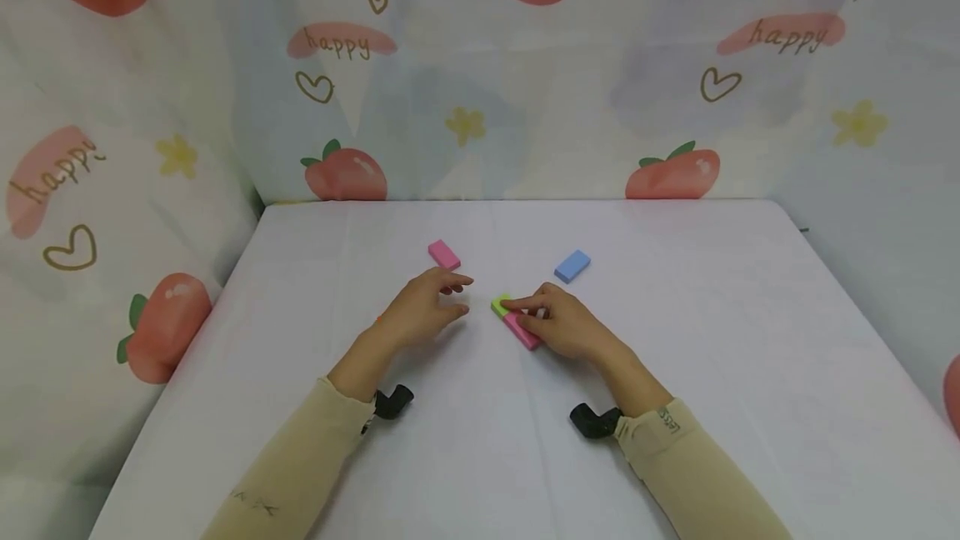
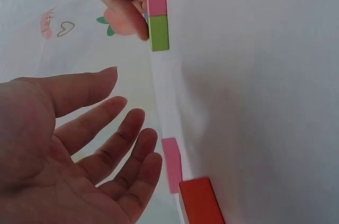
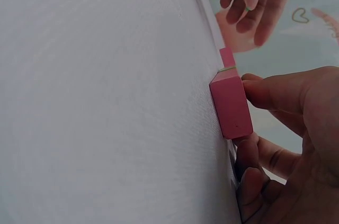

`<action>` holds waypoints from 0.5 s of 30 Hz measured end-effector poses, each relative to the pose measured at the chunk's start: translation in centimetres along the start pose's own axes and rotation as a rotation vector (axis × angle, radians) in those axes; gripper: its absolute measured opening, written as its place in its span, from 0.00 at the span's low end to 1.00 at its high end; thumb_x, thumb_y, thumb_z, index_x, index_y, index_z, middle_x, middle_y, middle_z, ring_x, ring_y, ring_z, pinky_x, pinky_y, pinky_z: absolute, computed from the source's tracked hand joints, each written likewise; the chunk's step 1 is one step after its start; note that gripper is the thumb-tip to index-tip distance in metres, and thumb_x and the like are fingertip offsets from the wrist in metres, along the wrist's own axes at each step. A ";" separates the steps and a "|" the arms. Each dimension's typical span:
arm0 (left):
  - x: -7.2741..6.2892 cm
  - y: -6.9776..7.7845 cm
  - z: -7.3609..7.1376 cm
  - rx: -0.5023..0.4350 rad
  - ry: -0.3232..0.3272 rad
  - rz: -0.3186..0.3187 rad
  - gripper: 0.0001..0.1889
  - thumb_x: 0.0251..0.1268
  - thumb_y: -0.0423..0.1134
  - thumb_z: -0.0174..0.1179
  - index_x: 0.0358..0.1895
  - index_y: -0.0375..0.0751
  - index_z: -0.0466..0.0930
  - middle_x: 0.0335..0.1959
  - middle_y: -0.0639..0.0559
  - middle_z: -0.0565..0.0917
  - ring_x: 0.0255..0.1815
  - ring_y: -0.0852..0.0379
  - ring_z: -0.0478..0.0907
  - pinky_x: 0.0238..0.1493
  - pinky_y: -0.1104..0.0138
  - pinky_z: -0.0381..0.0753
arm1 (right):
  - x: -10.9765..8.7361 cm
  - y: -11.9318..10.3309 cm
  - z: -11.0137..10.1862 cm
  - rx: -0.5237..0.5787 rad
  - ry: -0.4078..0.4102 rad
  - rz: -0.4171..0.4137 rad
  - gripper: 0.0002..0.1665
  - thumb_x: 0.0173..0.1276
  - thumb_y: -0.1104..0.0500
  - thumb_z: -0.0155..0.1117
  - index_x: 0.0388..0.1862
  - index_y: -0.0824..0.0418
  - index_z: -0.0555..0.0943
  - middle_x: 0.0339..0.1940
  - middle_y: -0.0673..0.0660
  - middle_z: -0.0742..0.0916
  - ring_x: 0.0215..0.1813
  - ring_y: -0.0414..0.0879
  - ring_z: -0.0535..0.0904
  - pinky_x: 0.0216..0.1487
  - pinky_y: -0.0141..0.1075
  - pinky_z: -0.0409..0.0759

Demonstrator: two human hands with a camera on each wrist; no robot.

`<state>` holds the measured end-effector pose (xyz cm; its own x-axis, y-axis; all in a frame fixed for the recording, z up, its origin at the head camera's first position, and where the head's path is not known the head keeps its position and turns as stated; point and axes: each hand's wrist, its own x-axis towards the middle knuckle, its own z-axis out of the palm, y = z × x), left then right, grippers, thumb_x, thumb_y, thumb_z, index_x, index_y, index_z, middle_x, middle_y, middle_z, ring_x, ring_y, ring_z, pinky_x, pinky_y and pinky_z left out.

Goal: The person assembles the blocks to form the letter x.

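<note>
My right hand (image 1: 562,323) bends over a pink block (image 1: 522,333) that lies end to end with a green block (image 1: 499,304) on the white table. Its index finger reaches onto the green block; the thumb touches the pink block (image 3: 232,108), with other fingers curled at that block's side in the right wrist view. To the left, my left hand (image 1: 423,307) hovers with loosely bent, spread fingers and holds nothing. An orange-red block (image 2: 201,203) shows in the left wrist view; in the head view the left arm hides nearly all of it.
Beyond the left hand lies a second pink block (image 1: 444,254). A blue block (image 1: 573,266) rests past the right hand. Patterned cloth walls (image 1: 465,65) rise behind and beside the white table (image 1: 450,457). Black wrist cameras (image 1: 592,422) stick out below both sleeves.
</note>
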<state>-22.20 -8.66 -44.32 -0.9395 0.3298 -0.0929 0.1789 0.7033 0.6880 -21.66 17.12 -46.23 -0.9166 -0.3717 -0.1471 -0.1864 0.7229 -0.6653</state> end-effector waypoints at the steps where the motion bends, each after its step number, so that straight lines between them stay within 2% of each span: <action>1: -0.1 -0.1 -0.1 0.006 -0.003 -0.002 0.24 0.71 0.41 0.66 0.69 0.49 0.79 0.59 0.49 0.83 0.65 0.50 0.76 0.68 0.53 0.75 | 0.0 0.0 0.0 0.003 -0.001 0.004 0.20 0.76 0.54 0.64 0.64 0.44 0.85 0.40 0.54 0.79 0.40 0.47 0.73 0.38 0.38 0.70; 15: -1.0 -1.2 -1.7 0.061 -0.012 -0.001 0.25 0.70 0.40 0.67 0.70 0.46 0.79 0.59 0.47 0.81 0.64 0.48 0.75 0.66 0.52 0.76 | 0.1 0.1 0.0 0.022 -0.008 0.026 0.19 0.76 0.53 0.64 0.64 0.42 0.85 0.39 0.54 0.78 0.40 0.47 0.73 0.37 0.38 0.70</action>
<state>-21.94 -10.86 -43.82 -0.9362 0.3364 -0.1021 0.1960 0.7406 0.6428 -21.81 17.16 -46.27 -0.9183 -0.3575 -0.1702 -0.1546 0.7194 -0.6772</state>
